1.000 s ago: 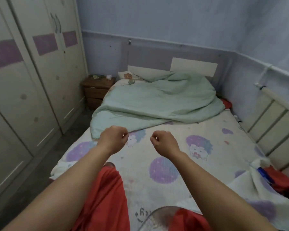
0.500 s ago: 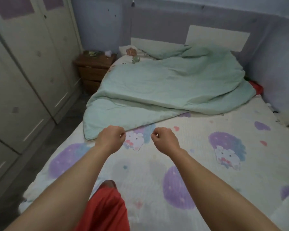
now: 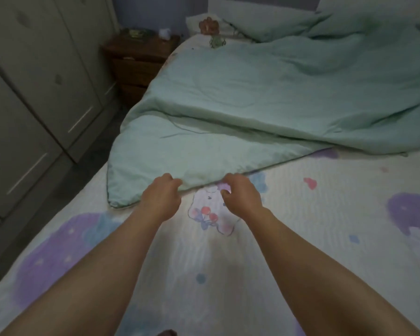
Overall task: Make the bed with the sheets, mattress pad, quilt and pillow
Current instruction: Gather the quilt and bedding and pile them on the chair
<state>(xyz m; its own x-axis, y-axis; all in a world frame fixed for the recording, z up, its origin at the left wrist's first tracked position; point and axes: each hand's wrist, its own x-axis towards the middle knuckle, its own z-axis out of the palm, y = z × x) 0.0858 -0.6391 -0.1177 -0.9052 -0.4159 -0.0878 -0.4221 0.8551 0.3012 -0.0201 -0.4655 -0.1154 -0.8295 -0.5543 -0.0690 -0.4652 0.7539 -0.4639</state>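
Quilt point(image 3: 264, 98): bunched at head of bed, near hem slanting left-near to right-far | left hand point(image 3: 162, 197): touching hem, nearer corner, fingers curled, grip unclear | right hand point(image 3: 243, 194): just short, loosely curled, empty.

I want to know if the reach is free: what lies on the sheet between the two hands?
In the head view, only the cartoon-printed sheet shows between the left hand and right hand, with the pale green quilt edge just beyond.

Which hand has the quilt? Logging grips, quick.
Left hand: curled at the quilt edge, grip unclear.
Right hand: curled, empty.
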